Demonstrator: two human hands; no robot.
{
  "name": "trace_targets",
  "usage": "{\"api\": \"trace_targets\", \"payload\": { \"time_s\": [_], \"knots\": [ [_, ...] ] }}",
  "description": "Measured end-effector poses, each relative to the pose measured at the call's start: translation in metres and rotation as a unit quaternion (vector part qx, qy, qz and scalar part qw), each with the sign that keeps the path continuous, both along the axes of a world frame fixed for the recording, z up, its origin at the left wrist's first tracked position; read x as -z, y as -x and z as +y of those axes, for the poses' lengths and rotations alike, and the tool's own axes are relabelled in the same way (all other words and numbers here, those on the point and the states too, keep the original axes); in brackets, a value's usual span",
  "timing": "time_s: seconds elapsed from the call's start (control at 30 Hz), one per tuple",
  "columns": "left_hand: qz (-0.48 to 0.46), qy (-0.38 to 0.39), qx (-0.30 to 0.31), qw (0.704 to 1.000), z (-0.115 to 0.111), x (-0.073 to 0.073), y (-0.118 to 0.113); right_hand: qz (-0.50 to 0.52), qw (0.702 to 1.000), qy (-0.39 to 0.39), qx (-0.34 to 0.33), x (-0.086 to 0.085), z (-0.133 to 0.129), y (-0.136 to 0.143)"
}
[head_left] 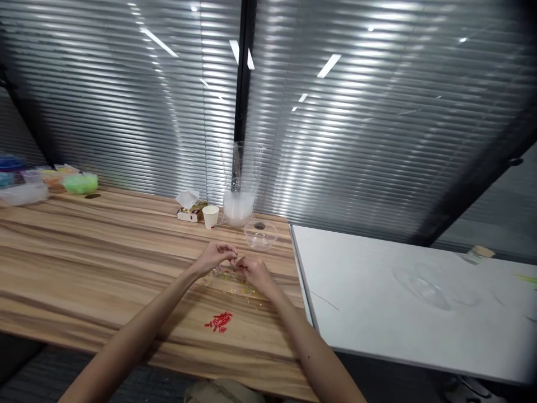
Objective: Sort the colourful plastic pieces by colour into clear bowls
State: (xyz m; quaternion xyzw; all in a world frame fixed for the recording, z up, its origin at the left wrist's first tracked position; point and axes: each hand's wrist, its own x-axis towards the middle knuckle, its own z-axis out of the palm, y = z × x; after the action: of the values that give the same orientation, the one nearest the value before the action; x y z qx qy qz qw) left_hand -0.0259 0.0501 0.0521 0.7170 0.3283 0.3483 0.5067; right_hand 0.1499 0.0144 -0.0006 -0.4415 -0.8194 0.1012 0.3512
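Beads are the matter here, and handling them well looks to me like a job for close, steady fingertips held low over the bench (104, 252), so that anything dropped lands in the pile rather than rolling off. Far left, at the back edge, sit coloured bead trays (46, 182), well apart from the work. Nearer the middle, the left hand (216, 256) has its fingers drawn together in a pinch on something too small to make out, perhaps a bead or a thread end. It nearly touches the right hand (254, 271), whose fingers are curled closed in the same way; what they grip I cannot tell. Beneath both hands lies a scatter of pale yellowish, translucent beads (235, 286), glinting and hard to separate by eye. In front of them, nearer the person, a small heap of red tube beads (218, 322) lies apart, short, slim and bright. Behind the hands stand a paper cup (210, 216), a clear plastic bag (240, 190) and a clear bowl (260, 234); a white table (398, 313) adjoins on the right.
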Motion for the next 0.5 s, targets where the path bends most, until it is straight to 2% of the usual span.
{"api": "trace_targets", "payload": {
  "time_s": [0.1, 0.17, 0.27, 0.4, 0.5],
  "knots": [
    [-0.006, 0.005, 0.011, 1.0, -0.018, -0.002, 0.006, -0.031, 0.999, -0.001, -0.006, 0.0, -0.001, 0.002],
    [0.004, 0.008, 0.012, 1.0, -0.034, 0.003, 0.019, -0.043, 0.999, -0.004, -0.008, -0.001, -0.002, 0.002],
    [0.055, 0.002, -0.022, 0.998, -0.062, 0.019, 0.047, -0.032, 0.999, -0.006, -0.014, -0.002, -0.005, 0.0],
    [0.118, -0.014, -0.099, 0.988, -0.095, 0.047, 0.078, 0.012, 1.0, -0.005, -0.013, -0.006, -0.011, 0.002],
    [0.084, 0.013, -0.168, 0.982, -0.106, 0.063, 0.086, 0.048, 0.999, -0.021, 0.002, -0.01, -0.026, 0.006]
  ]
}}
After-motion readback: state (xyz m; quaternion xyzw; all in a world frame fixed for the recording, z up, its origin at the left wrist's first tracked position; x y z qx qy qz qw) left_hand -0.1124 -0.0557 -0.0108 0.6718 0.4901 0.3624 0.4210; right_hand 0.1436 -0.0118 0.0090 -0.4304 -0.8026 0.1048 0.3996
